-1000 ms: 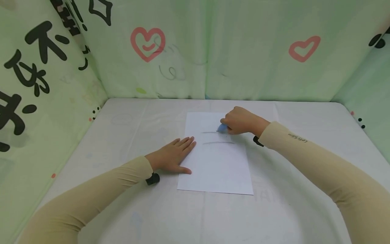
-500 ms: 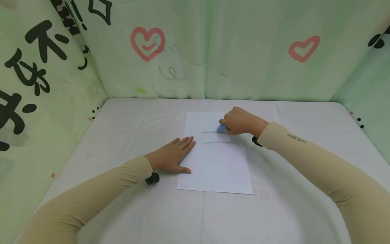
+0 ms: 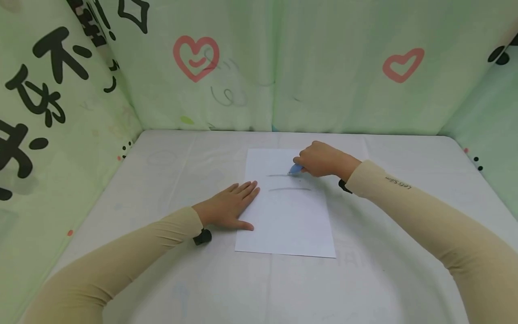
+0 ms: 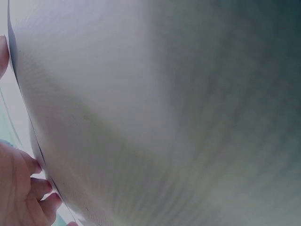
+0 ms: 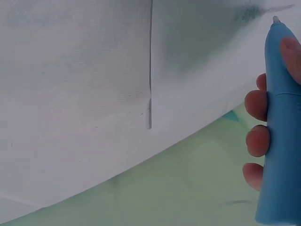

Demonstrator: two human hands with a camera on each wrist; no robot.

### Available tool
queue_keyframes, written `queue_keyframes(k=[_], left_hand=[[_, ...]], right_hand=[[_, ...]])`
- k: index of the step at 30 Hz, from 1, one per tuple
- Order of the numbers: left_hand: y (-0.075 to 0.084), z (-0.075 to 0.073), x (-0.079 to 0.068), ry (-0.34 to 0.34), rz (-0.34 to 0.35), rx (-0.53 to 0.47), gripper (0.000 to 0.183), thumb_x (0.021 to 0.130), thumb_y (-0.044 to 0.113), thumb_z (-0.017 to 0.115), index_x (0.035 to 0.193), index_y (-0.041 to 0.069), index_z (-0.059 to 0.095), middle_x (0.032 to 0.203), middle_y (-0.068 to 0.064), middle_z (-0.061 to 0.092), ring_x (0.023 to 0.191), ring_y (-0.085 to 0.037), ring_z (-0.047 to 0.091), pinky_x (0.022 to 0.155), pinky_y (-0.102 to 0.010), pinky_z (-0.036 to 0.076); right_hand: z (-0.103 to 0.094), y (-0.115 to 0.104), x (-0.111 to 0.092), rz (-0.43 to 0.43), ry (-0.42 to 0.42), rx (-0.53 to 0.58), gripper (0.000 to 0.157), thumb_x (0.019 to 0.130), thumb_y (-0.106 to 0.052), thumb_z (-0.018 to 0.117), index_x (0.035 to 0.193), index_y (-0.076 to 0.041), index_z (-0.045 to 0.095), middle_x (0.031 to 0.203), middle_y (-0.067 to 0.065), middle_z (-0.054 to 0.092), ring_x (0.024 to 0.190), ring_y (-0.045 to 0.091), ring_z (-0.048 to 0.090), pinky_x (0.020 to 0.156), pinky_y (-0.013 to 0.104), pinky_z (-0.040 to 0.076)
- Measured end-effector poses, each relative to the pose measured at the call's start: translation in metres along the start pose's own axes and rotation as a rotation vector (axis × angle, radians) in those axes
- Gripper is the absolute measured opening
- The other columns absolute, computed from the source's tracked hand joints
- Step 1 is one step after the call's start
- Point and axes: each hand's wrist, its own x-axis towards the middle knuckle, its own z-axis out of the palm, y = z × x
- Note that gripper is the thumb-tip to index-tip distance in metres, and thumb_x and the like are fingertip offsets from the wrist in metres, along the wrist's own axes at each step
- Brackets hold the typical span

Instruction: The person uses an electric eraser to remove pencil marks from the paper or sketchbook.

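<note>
A white sheet of paper [image 3: 283, 225] lies on the white-covered table, bearing two dark, roughly parallel pencil-like lines. My left hand [image 3: 227, 208] rests with fingers spread across the sheet's left edge. In the left wrist view, parts of its fingers [image 4: 41, 188] show at the left. With my right hand [image 3: 323, 159] I grip a blue electric eraser [image 5: 283, 122], its small pale tip at the upper line [image 3: 277, 175]. The lower line [image 3: 289, 189] runs beneath. In the right wrist view, the fingers wrap the thick blue body, and a dark smudge [image 5: 249, 13] shows near the tip.
The table [image 3: 182, 279] spreads around the sheet on all sides. Green printed curtains [image 3: 323, 67] with hearts and dark lettering enclose it at the back and sides. A black band with a small device [image 3: 203, 237] is on the left wrist.
My right hand has shifted slightly left, then back right, with the electric eraser staying by the upper line and tilting a little. My left hand stays in place.
</note>
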Motion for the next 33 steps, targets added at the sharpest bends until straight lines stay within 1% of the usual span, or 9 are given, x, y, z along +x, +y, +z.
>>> queue_keyframes(k=[5,11,15,23,28,33], left_hand=[[-0.0001,0.0008,0.0002,-0.003,-0.005,-0.006,0.101,0.084,0.073,0.042,0.152,0.008,0.004,0.160,-0.010,0.003,0.149,-0.025,0.006,0.119,-0.046,0.014],[0.0005,0.0004,-0.0004,-0.008,-0.006,-0.020,0.101,0.084,0.072,0.043,0.152,0.008,0.004,0.160,-0.009,0.003,0.149,-0.024,0.005,0.119,-0.046,0.014],[0.0008,-0.0008,-0.0015,-0.004,-0.002,-0.018,0.101,0.085,0.071,0.043,0.152,0.007,0.004,0.160,-0.010,0.003,0.149,-0.024,0.006,0.119,-0.045,0.014],[0.0018,-0.0018,-0.0019,-0.013,-0.010,-0.022,0.101,0.084,0.071,0.043,0.152,0.008,0.004,0.160,-0.009,0.002,0.149,-0.024,0.005,0.119,-0.045,0.013],[0.0023,-0.0016,-0.0018,-0.013,-0.012,-0.021,0.101,0.084,0.072,0.043,0.152,0.008,0.004,0.160,-0.009,0.002,0.149,-0.024,0.005,0.119,-0.045,0.013],[0.0024,-0.0015,-0.0012,-0.015,-0.016,-0.024,0.101,0.084,0.072,0.043,0.152,0.008,0.004,0.160,-0.008,0.002,0.149,-0.024,0.005,0.120,-0.045,0.013]], right_hand=[[0.0037,-0.0014,0.0025,-0.023,0.016,-0.046,0.013,0.084,-0.020,0.070,0.085,-0.009,0.063,0.071,0.003,0.064,0.060,0.018,0.058,0.058,0.032,0.040],[0.0063,-0.0017,0.0056,-0.029,0.034,-0.050,0.013,0.083,-0.021,0.070,0.085,-0.010,0.064,0.072,0.002,0.065,0.061,0.018,0.058,0.058,0.033,0.040],[0.0062,-0.0016,0.0059,-0.028,0.028,-0.035,0.012,0.083,-0.020,0.070,0.086,-0.010,0.065,0.071,0.002,0.066,0.059,0.017,0.057,0.058,0.033,0.039],[0.0049,-0.0019,0.0058,-0.041,0.026,-0.026,0.012,0.082,-0.021,0.071,0.082,-0.011,0.063,0.066,0.001,0.063,0.055,0.016,0.052,0.056,0.031,0.035],[0.0029,-0.0025,0.0076,-0.039,0.003,-0.010,0.012,0.082,-0.020,0.070,0.080,-0.012,0.062,0.064,0.000,0.061,0.054,0.014,0.050,0.057,0.030,0.033],[-0.0001,-0.0028,0.0093,-0.034,-0.019,0.002,0.011,0.083,-0.020,0.069,0.082,-0.011,0.063,0.063,0.000,0.061,0.054,0.014,0.048,0.059,0.031,0.034]])
